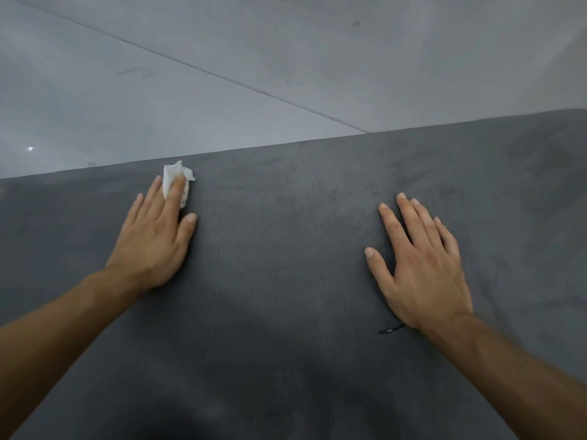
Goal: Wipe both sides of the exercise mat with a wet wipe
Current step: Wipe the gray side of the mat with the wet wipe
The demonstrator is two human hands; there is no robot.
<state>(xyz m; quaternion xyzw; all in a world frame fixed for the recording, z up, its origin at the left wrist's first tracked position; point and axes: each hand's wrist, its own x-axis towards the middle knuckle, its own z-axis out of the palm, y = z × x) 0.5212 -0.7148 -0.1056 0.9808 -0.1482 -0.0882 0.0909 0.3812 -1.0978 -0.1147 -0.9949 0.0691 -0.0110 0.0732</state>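
Observation:
A dark grey exercise mat with a fine wavy ribbed texture lies flat on the floor and fills the lower two thirds of the view. My left hand lies flat on it near its far edge, straight fingers pressing a crumpled white wet wipe onto the mat. Part of the wipe sticks out beyond my fingertips. My right hand rests flat on the mat to the right, fingers spread and straight, holding nothing.
Pale grey tiled floor stretches beyond the mat's far edge, crossed by a thin diagonal grout line. A small black tab shows on the mat near my right wrist.

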